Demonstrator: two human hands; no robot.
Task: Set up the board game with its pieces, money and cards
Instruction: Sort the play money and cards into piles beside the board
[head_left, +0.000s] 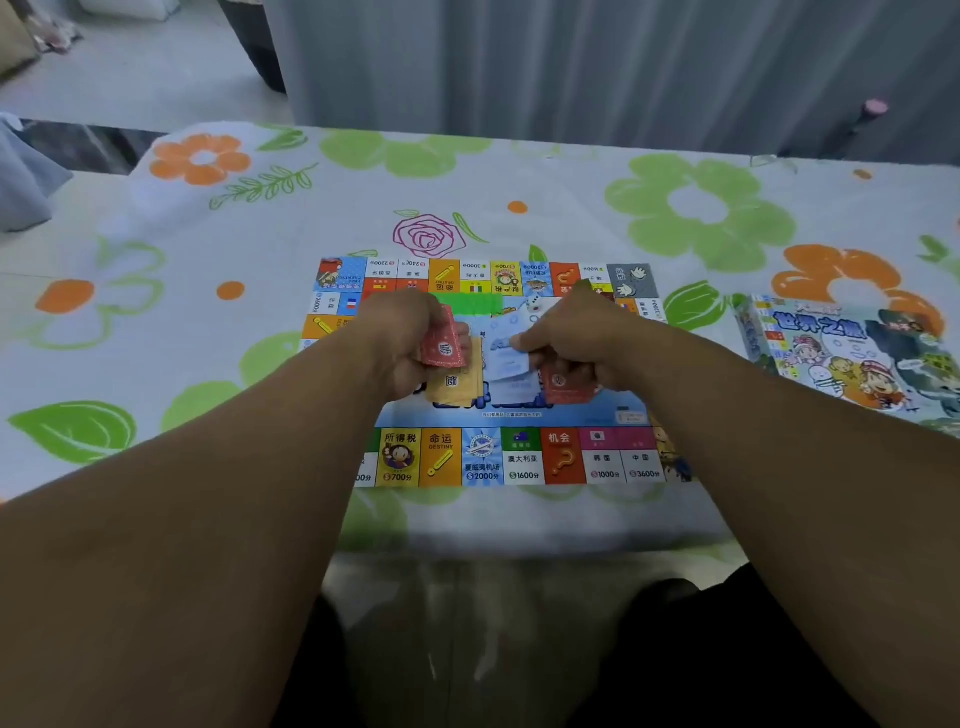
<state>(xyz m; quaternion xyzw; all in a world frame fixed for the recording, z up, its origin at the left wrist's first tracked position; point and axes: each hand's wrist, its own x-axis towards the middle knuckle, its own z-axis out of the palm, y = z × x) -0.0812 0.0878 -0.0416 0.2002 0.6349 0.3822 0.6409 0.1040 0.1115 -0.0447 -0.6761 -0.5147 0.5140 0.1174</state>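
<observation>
The paper game board (519, 457) lies flat in the middle of the flowered tablecloth. Over its centre, my left hand (402, 338) grips a small stack of red cards (441, 345), with yellow cards (457, 387) just below them. My right hand (576, 338) pinches pale blue cards (506, 358) between thumb and fingers, and red cards (563, 389) show under its palm. A white die (534, 302) sits on the board beyond my hands. Whether the yellow cards rest on the board or are held I cannot tell.
The game box (852, 358), with cartoon figures on its lid, lies on the table to the right of the board. The tablecloth (208, 312) hangs over the near edge above my knees. Grey curtains hang behind the table.
</observation>
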